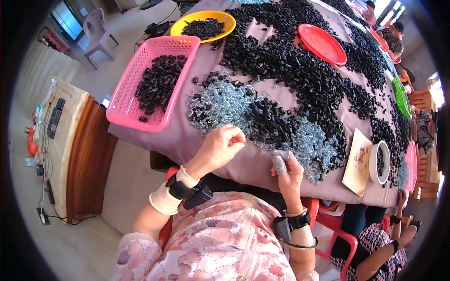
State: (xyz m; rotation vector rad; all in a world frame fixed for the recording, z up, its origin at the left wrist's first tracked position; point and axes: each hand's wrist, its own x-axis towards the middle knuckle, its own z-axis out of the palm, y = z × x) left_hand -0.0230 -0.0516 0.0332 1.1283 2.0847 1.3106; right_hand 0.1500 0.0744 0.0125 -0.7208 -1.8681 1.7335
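Observation:
My left hand (220, 146) hovers over the table's near edge, fingers curled and pinched together beside a pile of small silvery coil springs (220, 105). What the pinch holds, if anything, is too small to make out. To its right, my right hand (288, 174) is closed as well, with grey wrapping on its fingers; anything between the fingertips is hidden. Between and beyond both hands lie small black plastic parts (269, 119), and a second heap of springs (311, 147) spreads right of my right hand.
A pink basket (119, 96) of black parts stands at left, near a yellow plate (229, 21). A red tray (323, 44) sits among the parts. At right are a booklet (357, 161) and a white bowl (373, 164). A co-worker (370, 248) sits at lower right.

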